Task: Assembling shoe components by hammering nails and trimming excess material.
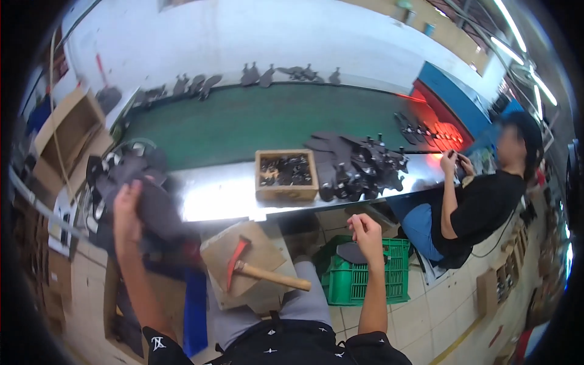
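Observation:
At the left end of the bench, my left hand (128, 210) is closed on the edge of a dark grey sole-shaped piece (159, 210), somewhat blurred. More such pieces (137, 167) are heaped behind it. My right hand (366, 233) hovers in front of the bench, above a green crate (371, 277). Its fingers are curled together, and anything in them is too small to make out. A hammer (267, 274) with a red head and wooden handle lies on a board (225, 289) across my lap.
A wooden box (286, 193) of small black parts stands on the metal bench edge (219, 188), beside a pile of dark soles with black straps (359, 167). Behind runs a green conveyor belt (274, 118). A co-worker (486, 188) sits at the right, near a red-lit machine (450, 100).

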### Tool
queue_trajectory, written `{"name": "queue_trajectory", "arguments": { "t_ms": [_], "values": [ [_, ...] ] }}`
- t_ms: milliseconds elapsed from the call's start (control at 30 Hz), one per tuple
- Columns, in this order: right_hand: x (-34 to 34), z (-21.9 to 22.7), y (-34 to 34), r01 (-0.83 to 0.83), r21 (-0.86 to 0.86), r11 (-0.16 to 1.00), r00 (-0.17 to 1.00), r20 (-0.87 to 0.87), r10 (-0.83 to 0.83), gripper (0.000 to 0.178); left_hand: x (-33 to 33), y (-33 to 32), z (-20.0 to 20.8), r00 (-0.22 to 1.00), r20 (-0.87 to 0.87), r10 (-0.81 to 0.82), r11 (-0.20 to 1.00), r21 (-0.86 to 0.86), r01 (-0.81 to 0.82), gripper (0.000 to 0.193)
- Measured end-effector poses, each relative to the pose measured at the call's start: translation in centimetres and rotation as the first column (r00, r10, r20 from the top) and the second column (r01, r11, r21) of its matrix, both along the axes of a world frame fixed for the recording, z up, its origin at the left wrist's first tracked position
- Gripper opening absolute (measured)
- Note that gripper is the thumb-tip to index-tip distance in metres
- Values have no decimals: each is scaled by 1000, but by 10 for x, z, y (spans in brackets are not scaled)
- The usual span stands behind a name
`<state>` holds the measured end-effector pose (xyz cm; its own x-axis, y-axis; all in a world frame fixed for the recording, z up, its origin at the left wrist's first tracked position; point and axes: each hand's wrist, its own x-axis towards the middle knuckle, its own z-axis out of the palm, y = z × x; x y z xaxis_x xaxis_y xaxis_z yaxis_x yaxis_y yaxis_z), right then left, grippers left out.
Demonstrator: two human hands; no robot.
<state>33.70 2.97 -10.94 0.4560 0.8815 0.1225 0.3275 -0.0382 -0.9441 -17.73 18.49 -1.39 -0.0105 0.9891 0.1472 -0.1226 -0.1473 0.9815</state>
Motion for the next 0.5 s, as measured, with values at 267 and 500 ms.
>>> {"name": "queue_trajectory", "arguments": {
  "t_ms": [267, 500],
  "values": [
    [115, 45, 105, 375, 148, 915, 741, 546, -391, 47, -23, -15, 45, 635, -327, 700, 700, 491, -518, 52],
    [190, 12, 179, 502, 1, 865, 701, 586, -407, 56, 8, -58, 17, 830, -480, 284, 947, 277, -164, 40]
  ]
}}
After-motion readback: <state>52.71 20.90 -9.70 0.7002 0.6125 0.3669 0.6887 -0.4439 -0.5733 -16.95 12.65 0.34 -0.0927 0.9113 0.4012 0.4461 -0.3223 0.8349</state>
